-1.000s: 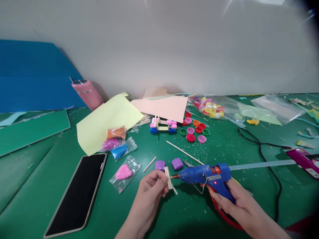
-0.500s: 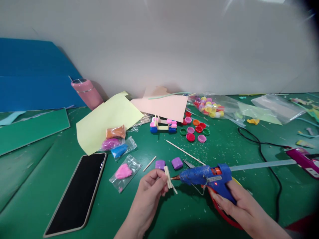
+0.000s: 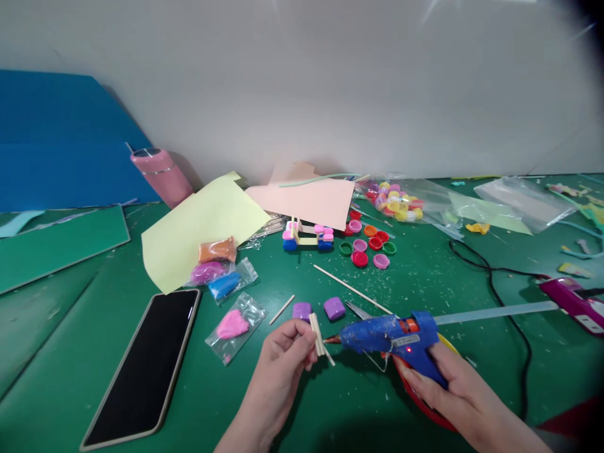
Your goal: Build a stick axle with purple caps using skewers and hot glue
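Observation:
My left hand pinches a small bundle of short wooden sticks held nearly upright; one thin stick juts out at its lower right. In my right hand is a blue hot glue gun with a lit red light and a long clear glue stick in its back. The gun's nozzle is at the right side of the sticks; whether it touches them I cannot tell. Just beyond lie two purple clay blocks, scissors partly hidden under the gun, and a thin wooden stick.
A small stick-and-clay model stands farther back beside several bottle caps. Bagged clay and a phone lie to the left. A black cable curves on the right. Behind are a pink tumbler and paper sheets.
Both hands, the sticks and the glue gun stay almost where they were. The whole view has shifted very slightly.

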Available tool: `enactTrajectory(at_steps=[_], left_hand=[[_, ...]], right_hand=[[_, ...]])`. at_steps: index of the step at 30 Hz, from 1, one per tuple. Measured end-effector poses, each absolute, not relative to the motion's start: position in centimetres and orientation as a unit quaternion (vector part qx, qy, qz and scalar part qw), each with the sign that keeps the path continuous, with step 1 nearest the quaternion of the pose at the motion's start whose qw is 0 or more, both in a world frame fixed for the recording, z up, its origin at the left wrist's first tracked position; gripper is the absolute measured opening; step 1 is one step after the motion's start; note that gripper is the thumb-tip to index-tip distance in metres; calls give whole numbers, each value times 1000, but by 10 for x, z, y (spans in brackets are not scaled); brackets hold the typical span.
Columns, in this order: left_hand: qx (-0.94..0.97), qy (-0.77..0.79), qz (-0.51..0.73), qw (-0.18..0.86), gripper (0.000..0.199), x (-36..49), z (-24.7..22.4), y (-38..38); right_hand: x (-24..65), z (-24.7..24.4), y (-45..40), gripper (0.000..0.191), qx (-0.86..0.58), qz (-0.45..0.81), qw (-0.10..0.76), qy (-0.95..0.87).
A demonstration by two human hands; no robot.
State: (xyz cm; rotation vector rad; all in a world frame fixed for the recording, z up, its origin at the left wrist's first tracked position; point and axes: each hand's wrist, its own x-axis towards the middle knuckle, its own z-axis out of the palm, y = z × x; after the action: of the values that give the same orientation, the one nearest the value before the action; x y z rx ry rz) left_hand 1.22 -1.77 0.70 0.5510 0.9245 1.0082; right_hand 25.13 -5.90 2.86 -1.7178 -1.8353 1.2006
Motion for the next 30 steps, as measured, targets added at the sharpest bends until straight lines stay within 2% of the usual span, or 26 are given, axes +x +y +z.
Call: enactTrajectory(at_steps=[12, 26, 30], left_hand=[[248, 419, 461, 742, 16, 13, 8, -16], [248, 423, 462, 739, 16, 12, 8, -16], [248, 422, 462, 740, 16, 12, 8, -16]], right_hand=[[255, 27, -63, 33, -601, 442, 160, -647], [244, 35, -66, 33, -633, 450, 217, -592], [243, 38, -66, 31, -630, 446, 206, -602]])
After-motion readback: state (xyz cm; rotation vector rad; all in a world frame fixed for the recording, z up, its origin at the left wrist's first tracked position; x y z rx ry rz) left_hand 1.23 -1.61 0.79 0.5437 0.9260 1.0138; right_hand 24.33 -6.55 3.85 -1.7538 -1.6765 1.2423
